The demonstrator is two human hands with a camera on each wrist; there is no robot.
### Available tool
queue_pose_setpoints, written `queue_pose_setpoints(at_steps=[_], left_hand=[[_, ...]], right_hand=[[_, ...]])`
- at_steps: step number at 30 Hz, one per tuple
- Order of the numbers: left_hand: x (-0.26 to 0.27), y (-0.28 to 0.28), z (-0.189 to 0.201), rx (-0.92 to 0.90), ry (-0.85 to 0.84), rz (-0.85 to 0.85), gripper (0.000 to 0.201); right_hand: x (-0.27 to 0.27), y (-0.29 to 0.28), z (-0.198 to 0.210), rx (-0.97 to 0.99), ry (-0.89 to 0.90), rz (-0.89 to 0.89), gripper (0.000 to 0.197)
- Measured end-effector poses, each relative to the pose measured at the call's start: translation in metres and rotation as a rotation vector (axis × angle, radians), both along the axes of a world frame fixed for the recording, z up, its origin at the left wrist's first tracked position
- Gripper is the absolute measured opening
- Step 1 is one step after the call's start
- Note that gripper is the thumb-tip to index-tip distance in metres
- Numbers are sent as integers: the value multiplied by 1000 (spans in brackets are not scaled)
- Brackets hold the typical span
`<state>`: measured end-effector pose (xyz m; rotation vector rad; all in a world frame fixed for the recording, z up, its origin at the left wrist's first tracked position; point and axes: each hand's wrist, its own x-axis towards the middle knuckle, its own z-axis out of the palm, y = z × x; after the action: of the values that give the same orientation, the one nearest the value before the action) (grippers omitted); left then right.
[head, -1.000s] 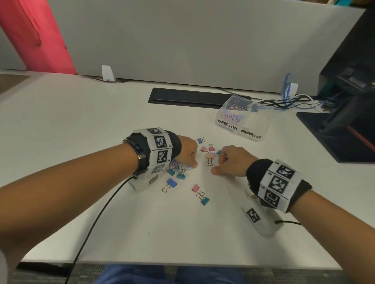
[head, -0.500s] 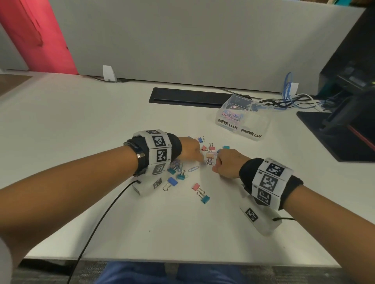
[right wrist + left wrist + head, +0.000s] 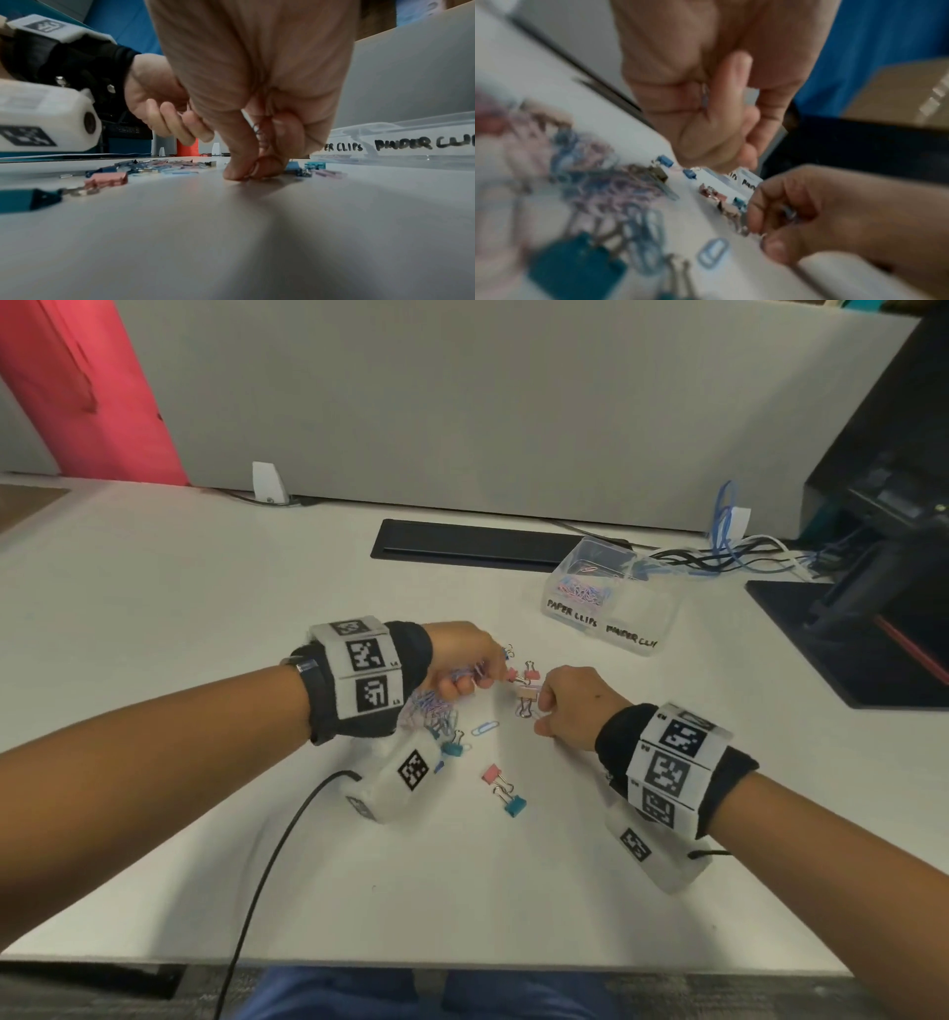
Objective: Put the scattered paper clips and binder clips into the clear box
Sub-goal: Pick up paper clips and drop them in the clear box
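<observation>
My left hand hovers just above the table and grips a bunch of pink and blue paper clips. Below it lies a pile of paper clips and one loose blue paper clip. My right hand is curled, thumb and forefinger pinching down at the table, with clip wire showing inside its fist. A beige binder clip lies at its fingertips. Pink and teal binder clips lie nearer me. The clear box, labelled for both kinds, stands at the back right with paper clips in its left compartment.
A black cable slot is set into the white table behind the clips. Tangled cables and a black device stand to the right of the box. A grey partition closes off the back.
My left hand has risen off the pile with paper clips in its grip and shifted right. The blue paper clip now lies uncovered. My right hand has edged left and stayed low.
</observation>
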<state>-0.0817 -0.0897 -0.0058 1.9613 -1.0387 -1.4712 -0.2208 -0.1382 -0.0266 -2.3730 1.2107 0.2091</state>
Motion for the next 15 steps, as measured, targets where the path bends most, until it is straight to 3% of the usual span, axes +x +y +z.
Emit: queue_pose_setpoints(at_steps=[3, 7, 9, 12, 15], left_hand=[[-9, 2, -3, 59, -289, -201, 22], [-21, 2, -7, 8, -661, -374, 23], [-24, 2, -11, 0, -821, -420, 32], [-25, 3, -14, 19, -911, -494, 41], [-25, 0, -11, 101, -884, -587, 34]], right_hand=[[2, 2, -1, -11, 29, 34, 9], [2, 5, -1, -5, 103, 65, 2], [0, 4, -1, -21, 131, 87, 13], [-6, 0, 2, 11, 131, 77, 13], [-19, -13, 5, 144, 0, -1, 14]])
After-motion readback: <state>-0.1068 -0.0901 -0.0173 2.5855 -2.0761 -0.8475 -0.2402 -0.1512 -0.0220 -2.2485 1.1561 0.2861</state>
